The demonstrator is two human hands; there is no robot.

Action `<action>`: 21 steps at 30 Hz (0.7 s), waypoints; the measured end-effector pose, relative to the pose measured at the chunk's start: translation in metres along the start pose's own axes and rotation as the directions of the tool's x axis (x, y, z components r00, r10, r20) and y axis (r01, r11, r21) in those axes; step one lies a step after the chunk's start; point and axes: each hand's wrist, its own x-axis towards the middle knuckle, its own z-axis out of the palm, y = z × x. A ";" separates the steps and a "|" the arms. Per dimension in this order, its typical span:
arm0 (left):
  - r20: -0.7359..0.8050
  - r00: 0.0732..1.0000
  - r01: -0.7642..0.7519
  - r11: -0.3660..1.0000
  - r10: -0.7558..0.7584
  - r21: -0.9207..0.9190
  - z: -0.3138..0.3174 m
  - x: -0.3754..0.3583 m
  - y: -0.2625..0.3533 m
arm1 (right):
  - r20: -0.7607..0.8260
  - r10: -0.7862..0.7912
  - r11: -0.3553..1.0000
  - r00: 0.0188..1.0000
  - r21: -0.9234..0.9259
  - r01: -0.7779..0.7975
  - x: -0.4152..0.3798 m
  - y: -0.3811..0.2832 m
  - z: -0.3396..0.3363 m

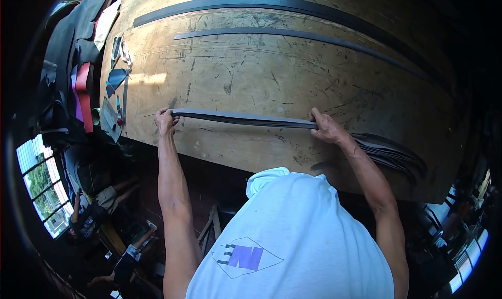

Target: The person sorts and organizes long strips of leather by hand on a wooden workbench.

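A bundle of long dark strips [240,117] stretches between my two hands over the wooden table [225,79]. Its left end is in my left hand [166,121], whose fingers are closed round it near the table's front edge. Further right, my right hand [326,127] grips the same bundle, thumb raised on top. Past that hand the strips fan out in a loose, curved pile [389,152] on the table, partly behind my forearm. Two separate strips lie further back, a wide one [251,2] and a narrower one [261,31].
Scissors [125,53], a blue-handled tool [118,108] and small dark pieces [116,79] lie at the table's left edge. Beyond it hang sheets of material, one red [83,89]. Other people [89,215] are at the lower left, away from the table.
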 end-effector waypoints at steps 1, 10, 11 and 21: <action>0.013 1.000 0.009 1.000 -0.009 -0.006 -0.002 0.003 0.004 | 0.017 0.011 0.998 1.000 0.057 -0.012 0.005 -0.002 -0.004; 0.134 0.982 0.141 0.986 -0.129 -0.084 -0.007 0.037 -0.017 | 0.282 0.176 0.974 0.943 -0.192 -0.124 0.003 -0.028 -0.035; 0.129 0.982 0.155 0.981 -0.140 -0.116 -0.009 0.042 -0.029 | 0.259 0.166 0.969 0.951 -0.223 -0.109 -0.006 -0.017 -0.032; -0.042 0.986 0.144 0.954 -0.161 -0.264 -0.013 0.039 -0.048 | -0.124 0.088 0.883 0.988 -0.449 -0.135 -0.047 0.005 -0.006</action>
